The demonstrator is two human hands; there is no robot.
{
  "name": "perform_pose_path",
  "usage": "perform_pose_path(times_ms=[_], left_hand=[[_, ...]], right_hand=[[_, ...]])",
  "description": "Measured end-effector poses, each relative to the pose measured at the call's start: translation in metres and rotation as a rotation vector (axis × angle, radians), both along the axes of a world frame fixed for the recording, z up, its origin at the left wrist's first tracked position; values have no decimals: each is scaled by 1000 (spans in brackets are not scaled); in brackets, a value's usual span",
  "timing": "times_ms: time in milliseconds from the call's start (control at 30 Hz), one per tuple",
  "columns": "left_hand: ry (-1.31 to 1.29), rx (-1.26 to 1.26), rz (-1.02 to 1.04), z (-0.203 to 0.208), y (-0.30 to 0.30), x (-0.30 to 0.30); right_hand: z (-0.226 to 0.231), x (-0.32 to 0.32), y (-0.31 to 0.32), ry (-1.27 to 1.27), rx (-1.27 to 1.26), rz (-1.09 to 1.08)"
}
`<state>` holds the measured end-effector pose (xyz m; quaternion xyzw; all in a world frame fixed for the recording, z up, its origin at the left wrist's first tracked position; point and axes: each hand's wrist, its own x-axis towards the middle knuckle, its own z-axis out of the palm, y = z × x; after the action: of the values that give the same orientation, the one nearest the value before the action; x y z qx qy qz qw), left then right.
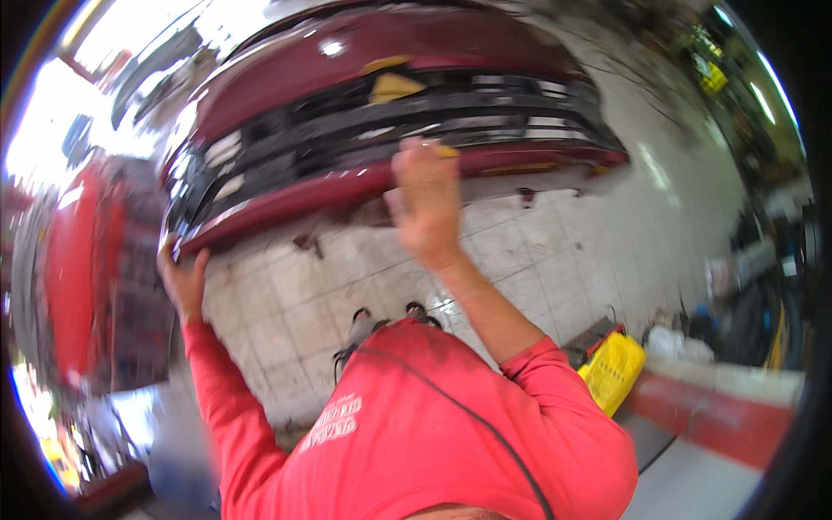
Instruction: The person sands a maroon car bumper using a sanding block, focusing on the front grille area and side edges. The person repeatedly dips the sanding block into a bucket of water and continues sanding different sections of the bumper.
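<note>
Fingers (168, 257) of the person's left hand (184, 282) meet the near left corner of a glossy dark red car bumper (433, 43) with a black slatted grille (334, 139). Its thumb stands apart from them, below the edge; whether they are clamped on the rim, I cannot tell. The bumper lies in front of the person, spanning the upper part of the view above a pale tiled floor (303, 316).

The right hand (431, 195) is at the bumper's lower lip, around the middle. Motion blurs it, so I cannot tell whether its fingers are closed on anything; a small yellow piece (447, 152) shows just beside the fingertips. Farther up, a flat yellow triangular patch (396, 87) sits on the grille.

The person wears a bright red shirt (433, 433), with a thin black cord (468, 416) running across it. Well to the left stand blurred bright red curved panels (78, 269). To the right, near the elbow, is a yellow boxy container (613, 371), with a crumpled white plastic bag (676, 344) beyond it.
</note>
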<state>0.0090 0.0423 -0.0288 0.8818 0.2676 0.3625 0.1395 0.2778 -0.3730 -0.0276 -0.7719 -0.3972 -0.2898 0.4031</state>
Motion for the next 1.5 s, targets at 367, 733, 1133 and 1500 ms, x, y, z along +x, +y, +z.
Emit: perform_pose_path(times_ms=[367,733,1133,1500], left_hand=[[-79,101,35,10,-19,-6],[-75,29,-249,24,-5,-23],[-282,-103,-570,74,-22,-110],[-652,-728,-138,16,55,-142]], right_hand=[[0,26,-47,-104,-133,-114],[30,-152,210,-82,-518,94],[62,-248,265,483,-89,894],[88,-140,229,101,-457,310]])
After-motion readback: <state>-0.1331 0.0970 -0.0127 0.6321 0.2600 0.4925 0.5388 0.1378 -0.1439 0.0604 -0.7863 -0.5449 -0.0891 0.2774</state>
